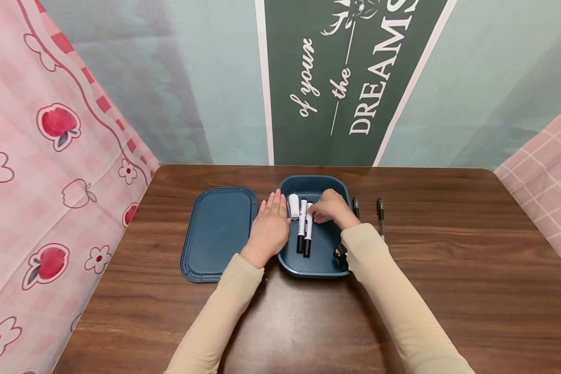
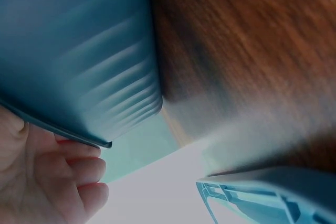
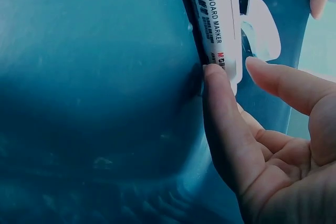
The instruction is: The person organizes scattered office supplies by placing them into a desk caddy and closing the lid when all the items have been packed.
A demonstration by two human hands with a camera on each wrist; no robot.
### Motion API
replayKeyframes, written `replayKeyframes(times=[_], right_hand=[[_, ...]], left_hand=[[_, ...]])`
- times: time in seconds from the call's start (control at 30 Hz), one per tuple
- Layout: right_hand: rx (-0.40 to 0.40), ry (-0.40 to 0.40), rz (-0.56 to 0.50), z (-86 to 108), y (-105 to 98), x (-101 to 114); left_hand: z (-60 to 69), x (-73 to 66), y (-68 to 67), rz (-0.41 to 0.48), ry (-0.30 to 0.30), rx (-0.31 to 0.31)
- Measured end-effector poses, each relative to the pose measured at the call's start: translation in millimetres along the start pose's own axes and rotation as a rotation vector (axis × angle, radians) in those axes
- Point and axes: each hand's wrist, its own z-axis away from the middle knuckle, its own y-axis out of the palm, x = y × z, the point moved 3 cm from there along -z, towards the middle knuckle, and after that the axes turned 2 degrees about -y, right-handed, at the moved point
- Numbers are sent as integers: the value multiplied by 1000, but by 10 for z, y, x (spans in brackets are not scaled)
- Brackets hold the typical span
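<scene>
A dark blue plastic box (image 1: 324, 182) holds two whiteboard markers (image 1: 302, 226) lying side by side, white with black ends. Left of them inside is a small rounded white object (image 1: 293, 206); its kind is unclear. My left hand (image 1: 269, 227) rests along the box's left rim, fingers extended; the left wrist view shows its fingers (image 2: 86, 171) at the rim. Inside the box, my right hand (image 1: 331, 208) touches the right-hand marker (image 3: 223, 24) with the index fingertip. The right thumb stands slightly apart from that marker.
A blue lid (image 1: 219, 228) lies on the wooden table (image 1: 430, 291) left of the box. Two dark pens (image 1: 381, 213) lie to its right, one partly hidden. A small black object (image 1: 340, 254) sits inside the box's right side, partly behind the right sleeve.
</scene>
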Motion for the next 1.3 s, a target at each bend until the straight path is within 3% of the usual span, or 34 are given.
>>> replayKeyframes(times=[0.4,0.63,0.9,1.07,1.3], right_hand=[[2,-11,-4,0,-9,15],[-6,-26,47,14,-7,37],[-10,-42,59,41,-18,63],[-44,-60,23,53,-52,83],[-28,-47,-97,51,-47,-6]], left_hand=[[-37,7,-17,1,2,-6],[-46,10,-28,-8,6,-13],[-46,12,-48,-12,0,11],[-41,14,-50,-14,-15,1],[-11,-22,9,-13,-18,35]])
